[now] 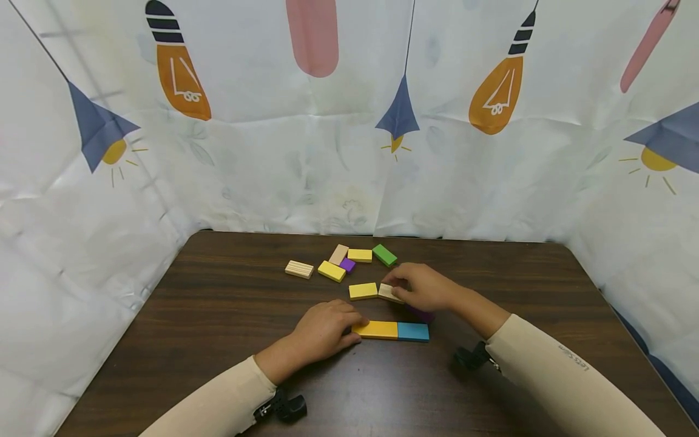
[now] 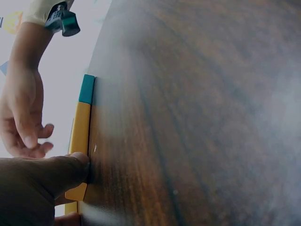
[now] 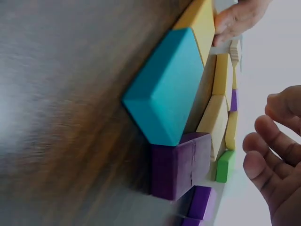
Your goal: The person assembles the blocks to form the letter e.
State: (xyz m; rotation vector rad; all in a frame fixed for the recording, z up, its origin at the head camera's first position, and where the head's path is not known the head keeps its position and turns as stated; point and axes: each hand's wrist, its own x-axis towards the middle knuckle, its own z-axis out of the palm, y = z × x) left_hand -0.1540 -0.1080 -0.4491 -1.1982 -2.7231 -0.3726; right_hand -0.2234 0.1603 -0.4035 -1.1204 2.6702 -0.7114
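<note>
My left hand [image 1: 326, 331] pinches the left end of a yellow block [image 1: 382, 329], the thumb [image 2: 77, 162] along its near side. End to end with that block lies a blue block [image 1: 413, 332], forming a straight row. My right hand [image 1: 423, 288] hovers over a plain wood block [image 1: 386, 292], its fingers loosely bent; the right wrist view shows them apart from the blocks with nothing between them. Beside the plain block lies another yellow block [image 1: 363, 291]. Purple blocks [image 3: 181, 165] sit just beyond the blue one, mostly hidden under my right hand in the head view.
Farther back on the dark wooden table [image 1: 218, 340] lie a green block [image 1: 384, 255], a small purple block [image 1: 347, 264], yellow blocks [image 1: 331, 271], a pinkish wood block [image 1: 338, 254] and a ridged wood block [image 1: 299, 269]. A printed curtain [image 1: 262, 170] hangs behind the table.
</note>
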